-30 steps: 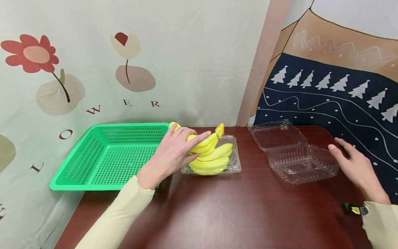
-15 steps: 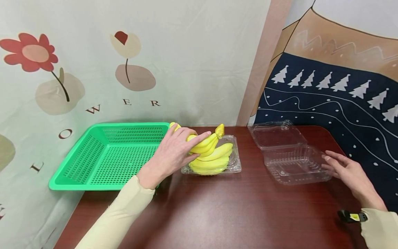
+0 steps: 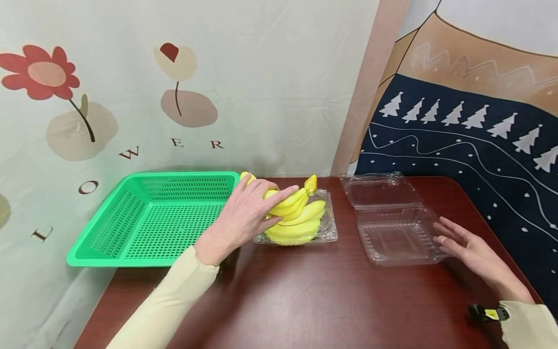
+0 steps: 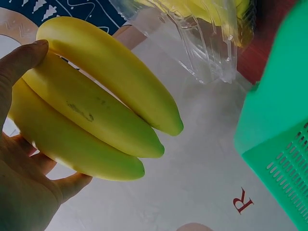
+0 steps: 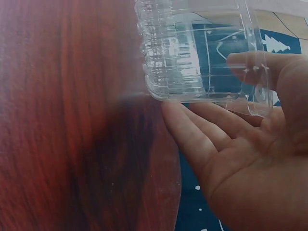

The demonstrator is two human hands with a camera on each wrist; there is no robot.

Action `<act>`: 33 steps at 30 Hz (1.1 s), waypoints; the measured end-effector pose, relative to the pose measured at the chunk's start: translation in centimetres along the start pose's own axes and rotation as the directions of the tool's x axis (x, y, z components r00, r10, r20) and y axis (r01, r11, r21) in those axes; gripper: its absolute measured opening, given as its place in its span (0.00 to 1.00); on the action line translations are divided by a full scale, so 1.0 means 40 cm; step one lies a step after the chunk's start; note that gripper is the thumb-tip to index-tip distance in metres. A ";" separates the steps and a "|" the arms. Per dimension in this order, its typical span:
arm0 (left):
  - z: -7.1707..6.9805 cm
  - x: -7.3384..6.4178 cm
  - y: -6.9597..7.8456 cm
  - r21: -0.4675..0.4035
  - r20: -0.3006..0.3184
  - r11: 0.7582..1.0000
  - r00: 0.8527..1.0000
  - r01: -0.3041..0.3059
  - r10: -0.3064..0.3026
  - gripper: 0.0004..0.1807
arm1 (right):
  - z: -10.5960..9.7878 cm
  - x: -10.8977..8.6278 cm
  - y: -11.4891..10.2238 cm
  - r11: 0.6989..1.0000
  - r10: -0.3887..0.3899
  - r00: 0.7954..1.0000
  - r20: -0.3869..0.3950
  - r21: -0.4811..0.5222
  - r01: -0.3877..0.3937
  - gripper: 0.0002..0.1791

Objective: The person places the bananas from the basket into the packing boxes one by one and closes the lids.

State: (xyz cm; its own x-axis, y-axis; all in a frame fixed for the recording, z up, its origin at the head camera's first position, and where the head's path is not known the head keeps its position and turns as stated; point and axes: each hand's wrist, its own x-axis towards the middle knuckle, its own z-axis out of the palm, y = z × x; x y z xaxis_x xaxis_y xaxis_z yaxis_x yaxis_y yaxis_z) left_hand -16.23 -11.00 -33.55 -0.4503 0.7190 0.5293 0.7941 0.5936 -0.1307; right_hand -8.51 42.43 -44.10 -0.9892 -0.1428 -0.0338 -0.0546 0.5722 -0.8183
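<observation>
A person's left hand (image 3: 244,211) curls thumb and fingers round a bunch of yellow bananas (image 3: 289,207), raised between a green mesh basket (image 3: 122,262) and a clear plastic box (image 3: 332,225) holding more bananas (image 3: 294,233). The right hand (image 3: 477,257), fingers fairly straight and thumb apart, touches the right side of a second clear container (image 3: 392,258) (I can see the thumb through its plastic). That container's hinged lid (image 3: 381,190) lies back on the dark red-brown table (image 3: 305,300).
</observation>
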 end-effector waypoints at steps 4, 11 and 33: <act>0.009 0.004 0.005 -0.017 -0.010 1.000 1.000 -0.011 0.010 0.47 | 0.011 0.001 -0.005 0.998 -0.003 1.000 0.013 -0.057 0.003 0.38; 0.024 0.028 0.034 -0.025 0.022 1.000 1.000 -0.009 0.009 0.47 | 0.026 0.005 0.001 0.999 -0.042 0.998 0.040 0.017 0.042 0.38; 0.105 0.182 0.205 -0.023 0.075 0.993 0.990 -0.116 0.118 0.43 | 0.047 0.008 0.011 0.973 -0.177 0.983 0.050 0.159 0.167 0.33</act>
State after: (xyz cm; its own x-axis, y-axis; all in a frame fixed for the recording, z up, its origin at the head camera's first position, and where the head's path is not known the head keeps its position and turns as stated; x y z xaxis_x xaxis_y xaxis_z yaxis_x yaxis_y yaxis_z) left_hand -14.71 0.63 -34.29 -0.3831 0.8088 0.4461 0.8501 0.4977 -0.1722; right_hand -8.60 41.10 -45.55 -0.9558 -0.2822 0.0825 -0.1965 0.4045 -0.8932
